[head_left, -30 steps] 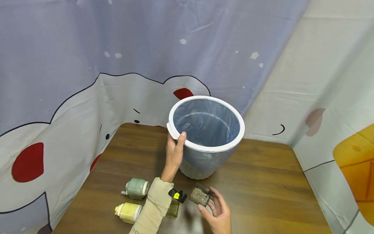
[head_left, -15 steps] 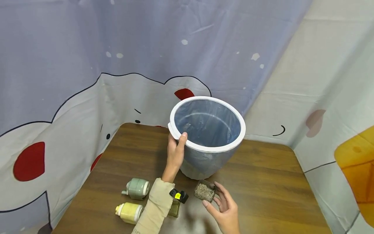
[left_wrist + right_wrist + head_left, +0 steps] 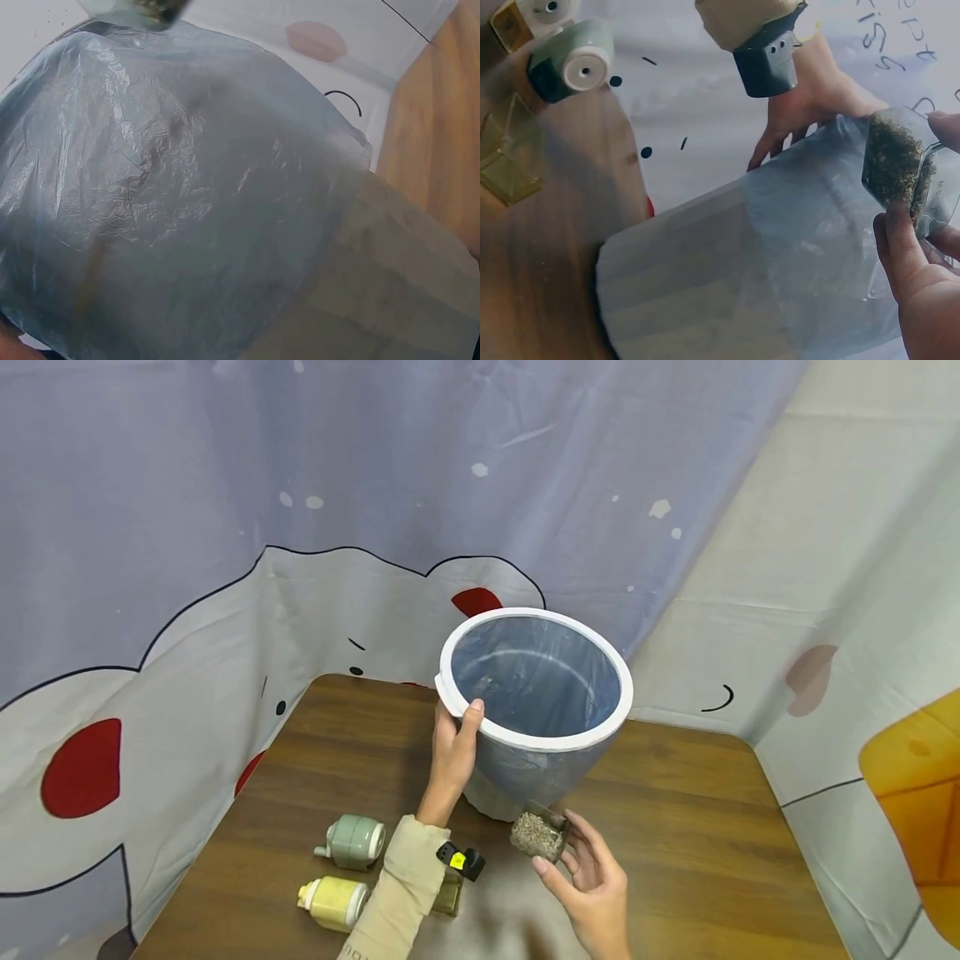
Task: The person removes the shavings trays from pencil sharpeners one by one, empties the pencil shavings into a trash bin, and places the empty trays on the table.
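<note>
A white-rimmed trash can (image 3: 498, 793) with a clear plastic liner leans toward me on the table. My left hand (image 3: 452, 760) grips its near-left rim, thumb over the top and fingers beneath outside. Right of that, my right hand (image 3: 592, 893) holds a small see-through shavings container (image 3: 537, 837) between thumb and fingers, low before the can. Brownish shavings fill much of the tilted container. In the right wrist view, the container (image 3: 896, 161) overlaps the lined can (image 3: 705, 277). Liner plastic fills most of the left wrist view, hiding the left fingers.
A green pencil sharpener (image 3: 356, 842) and a yellow pencil sharpener (image 3: 333, 903) lie on their sides at the left of the wooden table (image 3: 675, 827). An olive see-through box (image 3: 447, 893) sits partly behind the left sleeve. Patterned curtain (image 3: 360, 468) surrounds the table.
My right hand has moved the container a little right and up toward the can, changing its tilt. The left hand keeps its grip on the rim.
</note>
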{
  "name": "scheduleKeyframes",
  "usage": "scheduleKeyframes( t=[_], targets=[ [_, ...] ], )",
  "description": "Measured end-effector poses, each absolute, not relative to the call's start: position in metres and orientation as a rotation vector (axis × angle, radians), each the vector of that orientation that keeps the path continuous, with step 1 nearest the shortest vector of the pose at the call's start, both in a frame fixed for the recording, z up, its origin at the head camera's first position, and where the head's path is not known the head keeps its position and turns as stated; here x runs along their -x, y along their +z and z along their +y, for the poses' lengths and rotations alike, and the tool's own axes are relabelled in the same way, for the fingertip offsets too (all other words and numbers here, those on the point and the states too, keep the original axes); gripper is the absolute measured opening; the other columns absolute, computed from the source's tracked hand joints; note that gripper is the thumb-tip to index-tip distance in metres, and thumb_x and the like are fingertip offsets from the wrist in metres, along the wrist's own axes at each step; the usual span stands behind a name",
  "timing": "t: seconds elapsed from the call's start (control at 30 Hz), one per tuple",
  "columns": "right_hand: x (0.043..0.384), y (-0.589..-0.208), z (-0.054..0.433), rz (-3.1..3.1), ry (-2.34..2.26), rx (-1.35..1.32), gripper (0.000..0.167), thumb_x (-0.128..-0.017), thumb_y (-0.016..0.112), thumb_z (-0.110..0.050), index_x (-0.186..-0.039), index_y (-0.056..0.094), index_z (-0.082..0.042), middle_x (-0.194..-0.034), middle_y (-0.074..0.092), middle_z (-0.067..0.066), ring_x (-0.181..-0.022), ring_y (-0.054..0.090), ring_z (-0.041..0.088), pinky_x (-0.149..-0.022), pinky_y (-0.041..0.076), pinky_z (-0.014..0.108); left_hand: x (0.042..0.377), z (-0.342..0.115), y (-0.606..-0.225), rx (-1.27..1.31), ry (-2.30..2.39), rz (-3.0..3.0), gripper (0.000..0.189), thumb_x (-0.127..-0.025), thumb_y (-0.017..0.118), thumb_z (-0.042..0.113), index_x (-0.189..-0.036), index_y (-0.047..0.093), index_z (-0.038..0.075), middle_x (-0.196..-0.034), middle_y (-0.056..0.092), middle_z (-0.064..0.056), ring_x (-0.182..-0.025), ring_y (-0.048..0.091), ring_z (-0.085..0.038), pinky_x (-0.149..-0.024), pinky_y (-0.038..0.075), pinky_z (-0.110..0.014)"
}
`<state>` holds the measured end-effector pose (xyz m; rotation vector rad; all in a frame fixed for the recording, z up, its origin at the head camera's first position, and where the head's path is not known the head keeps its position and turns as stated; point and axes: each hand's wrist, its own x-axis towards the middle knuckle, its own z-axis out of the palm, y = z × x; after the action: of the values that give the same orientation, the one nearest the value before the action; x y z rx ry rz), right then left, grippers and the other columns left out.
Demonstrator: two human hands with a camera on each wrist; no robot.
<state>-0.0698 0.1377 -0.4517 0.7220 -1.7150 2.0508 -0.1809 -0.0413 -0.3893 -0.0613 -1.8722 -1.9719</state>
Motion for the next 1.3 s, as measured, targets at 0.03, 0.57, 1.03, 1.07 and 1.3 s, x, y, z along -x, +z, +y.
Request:
scheduleKeyframes(
  t=[0.03, 0.57, 1.03, 1.07, 1.3],
  targets=[
    [0.070, -0.450, 0.138, -1.709, 2.049, -0.729, 0.065, -0.069, 0.061, 0.025, -0.128, 0.034, 0.019, -0.116, 0.041, 0.042, -0.111, 0.051, 0.033, -0.089, 0.047, 0.033, 0.181, -0.041, -0.389, 0.063, -1.973, -1.876, 0.054, -0.090, 0.052, 0.021, -0.138, 0.033, 0.003, -0.134, 0.041, -0.018, -0.124, 0.039, -0.023, -0.104, 0.029, -0.036],
    [0.086, -0.417, 0.135, -1.601, 2.020, -0.900, 0.066, -0.065, 0.060, 0.029, -0.125, 0.031, 0.025, -0.118, 0.042, 0.043, -0.114, 0.049, 0.037, -0.089, 0.046, 0.034, 0.181, -0.042, -0.389, 0.023, -1.954, -1.885, 0.054, -0.090, 0.052, 0.022, -0.137, 0.036, 0.002, -0.133, 0.043, -0.019, -0.123, 0.041, -0.025, -0.104, 0.030, -0.037],
    [0.094, -0.387, 0.127, -1.661, 1.978, -0.870, 0.067, -0.066, 0.063, 0.026, -0.126, 0.034, 0.022, -0.119, 0.043, 0.041, -0.113, 0.050, 0.036, -0.090, 0.046, 0.034, 0.179, -0.041, -0.386, -0.009, -1.950, -1.911, 0.053, -0.089, 0.053, 0.024, -0.136, 0.038, 0.004, -0.132, 0.043, -0.018, -0.123, 0.041, -0.026, -0.104, 0.030, -0.039],
    [0.095, -0.385, 0.127, -1.664, 1.976, -0.864, 0.067, -0.066, 0.063, 0.026, -0.126, 0.034, 0.022, -0.119, 0.043, 0.041, -0.113, 0.050, 0.037, -0.090, 0.045, 0.035, 0.178, -0.040, -0.386, -0.010, -1.951, -1.913, 0.053, -0.089, 0.053, 0.024, -0.136, 0.038, 0.004, -0.132, 0.043, -0.018, -0.123, 0.041, -0.026, -0.104, 0.029, -0.039],
    [0.104, -0.373, 0.124, -1.676, 1.952, -0.836, 0.067, -0.066, 0.064, 0.025, -0.128, 0.038, 0.017, -0.118, 0.044, 0.039, -0.112, 0.050, 0.036, -0.090, 0.045, 0.034, 0.178, -0.041, -0.385, -0.012, -1.959, -1.901, 0.055, -0.089, 0.052, 0.022, -0.137, 0.036, 0.002, -0.134, 0.042, -0.018, -0.124, 0.039, -0.026, -0.105, 0.028, -0.039]
  ],
)
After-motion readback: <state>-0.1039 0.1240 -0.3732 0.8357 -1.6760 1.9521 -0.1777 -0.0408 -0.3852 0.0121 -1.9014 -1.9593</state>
